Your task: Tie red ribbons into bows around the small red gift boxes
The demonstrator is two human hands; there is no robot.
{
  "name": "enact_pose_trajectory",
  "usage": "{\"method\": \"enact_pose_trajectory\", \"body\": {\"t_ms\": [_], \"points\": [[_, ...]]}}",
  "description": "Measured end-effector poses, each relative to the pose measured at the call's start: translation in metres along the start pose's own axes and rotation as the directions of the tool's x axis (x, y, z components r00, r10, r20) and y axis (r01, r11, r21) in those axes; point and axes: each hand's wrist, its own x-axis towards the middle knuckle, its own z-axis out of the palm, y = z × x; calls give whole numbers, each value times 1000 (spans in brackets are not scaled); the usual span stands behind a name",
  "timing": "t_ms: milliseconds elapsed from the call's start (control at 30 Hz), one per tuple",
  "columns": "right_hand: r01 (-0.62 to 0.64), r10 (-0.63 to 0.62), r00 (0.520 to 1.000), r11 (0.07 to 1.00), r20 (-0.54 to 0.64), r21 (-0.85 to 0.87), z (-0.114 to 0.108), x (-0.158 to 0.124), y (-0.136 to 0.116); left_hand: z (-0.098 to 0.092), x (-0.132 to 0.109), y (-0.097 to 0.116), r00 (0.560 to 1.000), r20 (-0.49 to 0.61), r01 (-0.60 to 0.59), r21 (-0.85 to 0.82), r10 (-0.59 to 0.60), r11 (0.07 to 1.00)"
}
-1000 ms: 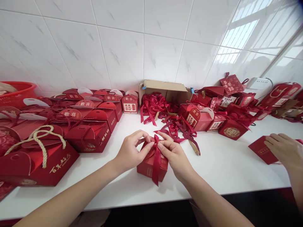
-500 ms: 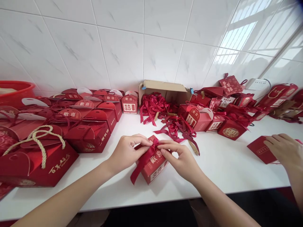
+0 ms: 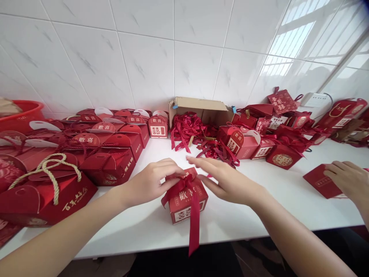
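Note:
A small red gift box (image 3: 187,200) with gold characters stands on the white table in front of me. A red ribbon (image 3: 195,223) is tied in a bow on its top, and one tail hangs down the front past the table edge. My left hand (image 3: 154,181) pinches the bow's left side between thumb and fingers; the exact grip is partly hidden. At the right of the box, my right hand (image 3: 227,181) is open, its fingers stretched out above the box's top corner and holding nothing.
Rows of red gift boxes (image 3: 109,165) fill the left side. A cardboard box (image 3: 201,104) spills red ribbons (image 3: 187,129) at the back. More red boxes (image 3: 284,156) stand at right, where another person's hand (image 3: 347,179) holds a red box (image 3: 323,181).
My right hand has let go of the ribbon and opened, moving slightly right. The box has turned so its front faces me more, and a ribbon tail now hangs down its front.

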Motion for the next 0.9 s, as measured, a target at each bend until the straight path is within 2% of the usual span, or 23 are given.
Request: {"method": "enact_pose_trajectory", "body": {"t_ms": [67,233,333,433,600,733,900], "points": [[52,-52,999,998,14,25,13,7,6,-2,-1,0,1000,8,27,46,-27,999],[-12,11,995,1000,-97,-9,31,9,7,-1,-3,1,992,38,119,79,-122,990],[87,-92,995,991,-39,-106,32,5,7,-1,-4,-1,992,15,125,102,-127,987],[183,-186,983,962,6,-202,31,3,7,-1,-4,-5,994,20,108,99,-110,989],[185,-160,981,942,107,-282,31,3,2,-2,-1,-9,997,25,73,120,-77,990],[155,-126,983,960,134,-232,30,4,0,-5,3,-10,999,25,-24,173,20,985],[60,-49,989,996,139,-71,29,3,6,-9,6,-11,991,75,-120,177,109,977]]}}
